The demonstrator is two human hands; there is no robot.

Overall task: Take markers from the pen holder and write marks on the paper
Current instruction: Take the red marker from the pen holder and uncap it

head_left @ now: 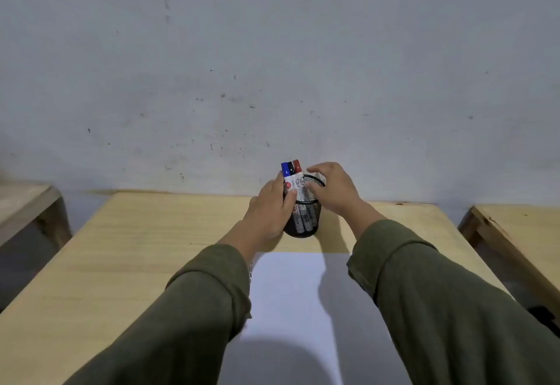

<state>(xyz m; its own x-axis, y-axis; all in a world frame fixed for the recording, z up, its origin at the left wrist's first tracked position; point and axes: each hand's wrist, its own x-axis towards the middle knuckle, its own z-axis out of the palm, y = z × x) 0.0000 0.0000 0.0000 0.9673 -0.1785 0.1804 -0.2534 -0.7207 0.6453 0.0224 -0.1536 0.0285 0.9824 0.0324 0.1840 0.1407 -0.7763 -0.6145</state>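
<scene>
A black mesh pen holder (303, 221) stands at the far middle of the wooden table (136, 248). Three markers stick out of it, with a blue cap (285, 169), a black cap (291, 167) and a red cap (298, 165). My left hand (269, 211) wraps the holder's left side, thumb on the marker barrels. My right hand (333, 187) hovers over the holder's right rim with its fingers spread, touching or almost touching the markers. A white sheet of paper (291, 293) lies in front of the holder, between my green sleeves.
A grey wall (272, 66) rises directly behind the table. Another wooden table (24, 202) stands to the left and one more (521, 233) to the right, with gaps between. A dark object (545, 318) lies at the right edge.
</scene>
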